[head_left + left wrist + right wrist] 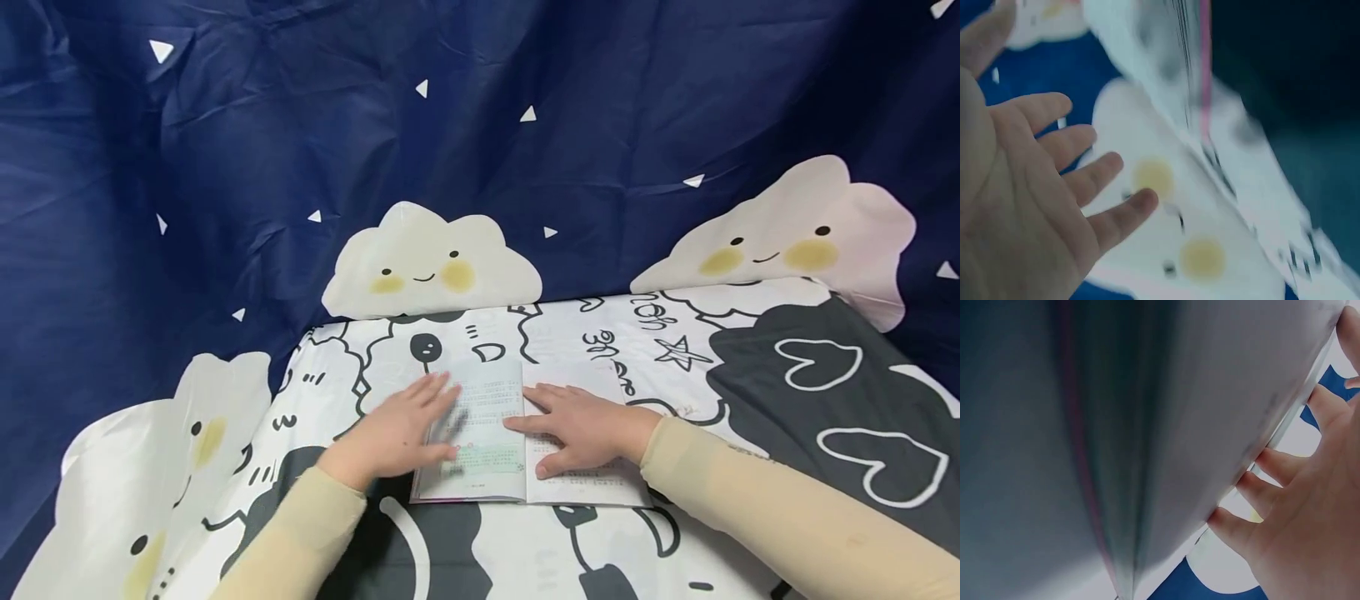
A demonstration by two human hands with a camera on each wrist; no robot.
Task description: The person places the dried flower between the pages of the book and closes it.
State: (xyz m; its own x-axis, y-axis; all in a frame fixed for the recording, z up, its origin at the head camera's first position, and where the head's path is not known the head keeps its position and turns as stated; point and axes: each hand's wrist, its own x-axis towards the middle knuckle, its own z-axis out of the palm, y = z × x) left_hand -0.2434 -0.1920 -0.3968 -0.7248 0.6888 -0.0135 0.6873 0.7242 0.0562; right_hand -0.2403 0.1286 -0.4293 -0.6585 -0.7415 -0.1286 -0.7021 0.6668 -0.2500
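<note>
An open book (487,400) with printed text lies on the patterned cloth, its left page bearing a green-tinted box near the bottom. My left hand (393,429) hovers at the outer side of the left page, fingers spread, and casts a shadow on the paper. Its palm and straight fingers show bare in the left wrist view, apart from the book's pink edge (1205,75). On the right page, my right hand (581,425) rests with fingers spread toward the middle fold. In the right wrist view its fingertips press against the page (1229,412).
A black-and-white cloth (525,550) with hearts, a star and lettering covers the surface under the book. Behind hangs a dark blue curtain (480,150) with small white triangles. White smiling cloud shapes (435,267) line the back and left edges.
</note>
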